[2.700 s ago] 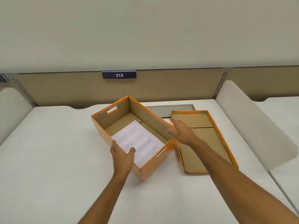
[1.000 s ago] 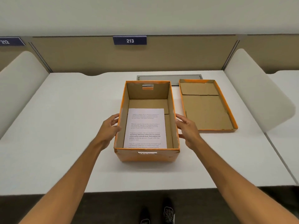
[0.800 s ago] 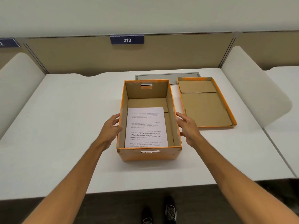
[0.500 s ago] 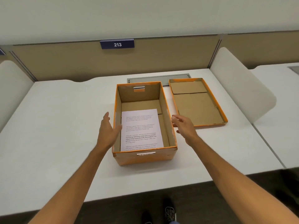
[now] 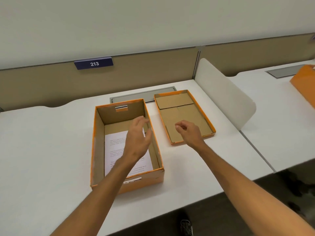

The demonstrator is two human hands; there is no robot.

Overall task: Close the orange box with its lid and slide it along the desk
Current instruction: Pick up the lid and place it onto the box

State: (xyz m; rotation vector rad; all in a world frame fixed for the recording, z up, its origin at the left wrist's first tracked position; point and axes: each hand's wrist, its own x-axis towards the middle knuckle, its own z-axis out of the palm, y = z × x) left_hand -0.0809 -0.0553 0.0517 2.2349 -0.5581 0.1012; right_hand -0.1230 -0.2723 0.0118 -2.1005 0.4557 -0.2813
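Observation:
The orange box [image 5: 98, 142] stands open on the white desk [image 5: 42, 142], with a printed sheet of paper [image 5: 115, 147] lying flat on its bottom. Its lid [image 5: 179, 106] lies upside down to the right of the box, brown inside facing up. My left hand [image 5: 139, 138] hovers over the box's right half, fingers apart, holding nothing. My right hand [image 5: 189, 132] hovers above the lid's near end, fingers loosely curled and empty.
A white divider panel [image 5: 225, 96] stands right of the lid. A grey cable hatch [image 5: 144, 95] sits behind the box, under a tan partition with a "213" sign [image 5: 93, 63]. Another orange box [image 5: 305, 82] rests on the neighbouring desk at far right.
Both hands have let go of the box's sides and moved right: the left now over the box, the right over the lid. The view has swung to the right.

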